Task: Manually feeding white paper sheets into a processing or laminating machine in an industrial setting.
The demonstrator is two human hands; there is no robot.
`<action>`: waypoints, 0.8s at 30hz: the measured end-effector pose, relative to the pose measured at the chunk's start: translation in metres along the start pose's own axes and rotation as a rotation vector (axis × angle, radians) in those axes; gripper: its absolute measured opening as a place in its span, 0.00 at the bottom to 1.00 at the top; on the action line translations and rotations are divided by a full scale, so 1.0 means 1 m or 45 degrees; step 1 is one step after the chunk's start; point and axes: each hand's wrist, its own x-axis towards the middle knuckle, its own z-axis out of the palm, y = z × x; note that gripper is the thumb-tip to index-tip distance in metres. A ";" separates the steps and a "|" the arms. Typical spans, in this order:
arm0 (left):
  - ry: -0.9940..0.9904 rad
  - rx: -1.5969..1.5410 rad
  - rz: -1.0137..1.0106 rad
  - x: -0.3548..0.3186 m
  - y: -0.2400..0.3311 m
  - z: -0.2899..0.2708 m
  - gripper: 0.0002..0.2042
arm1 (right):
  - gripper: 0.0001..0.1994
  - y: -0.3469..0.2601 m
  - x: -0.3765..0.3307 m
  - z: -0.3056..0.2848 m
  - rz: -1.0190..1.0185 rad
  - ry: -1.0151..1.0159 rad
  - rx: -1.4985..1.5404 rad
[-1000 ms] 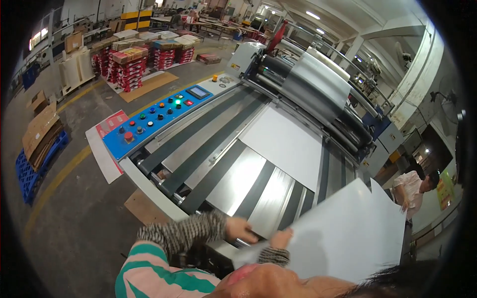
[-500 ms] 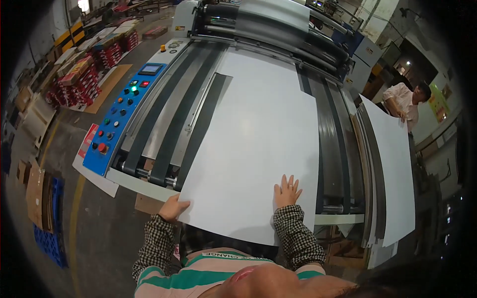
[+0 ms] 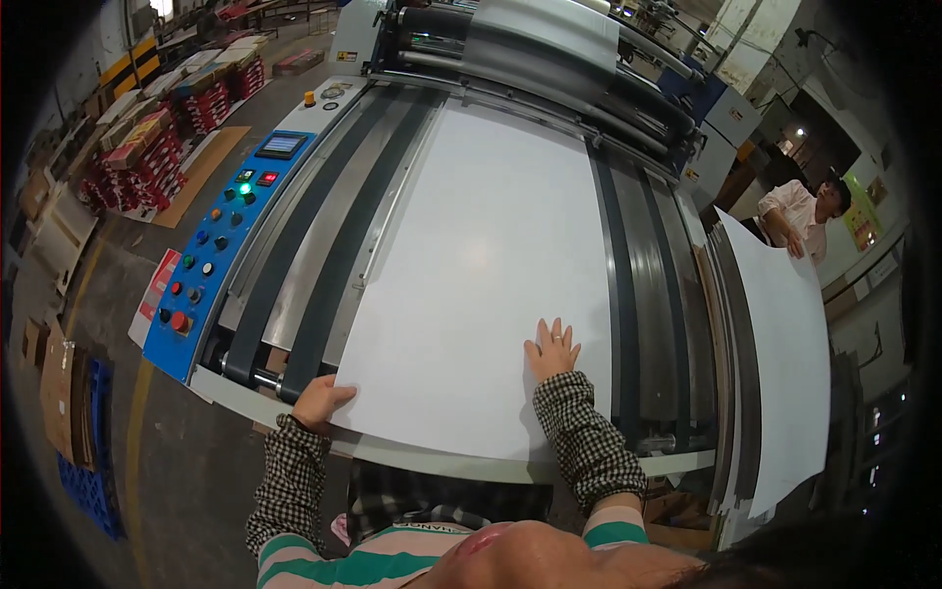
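A large white sheet (image 3: 491, 275) lies flat on the feed table (image 3: 648, 294) of a big machine, reaching from the near edge toward the rollers (image 3: 549, 49) at the far end. The right hand (image 3: 552, 348) presses flat on the sheet near its near edge. The left hand (image 3: 319, 401) grips the sheet's near-left corner. A blue control panel (image 3: 221, 245) runs along the table's left edge, and a stack of white sheets (image 3: 785, 353) stands past its right edge.

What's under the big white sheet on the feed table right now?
The white sheet lies on the machine's dark belts and metal bed, which show beside it. Anything directly beneath the sheet is covered.
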 end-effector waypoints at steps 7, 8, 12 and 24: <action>0.701 0.658 0.560 0.043 0.018 -0.027 0.14 | 0.21 0.018 0.075 -0.008 -0.339 0.209 0.294; 0.734 0.683 0.593 0.046 0.029 -0.012 0.14 | 0.19 0.038 0.077 -0.007 -0.389 0.371 0.411; 0.728 0.638 0.496 0.027 0.046 -0.006 0.13 | 0.05 0.130 0.051 -0.062 -0.660 0.909 0.086; 0.248 0.647 0.540 0.029 0.010 0.095 0.13 | 0.21 0.401 -0.109 -0.108 1.087 0.275 -0.616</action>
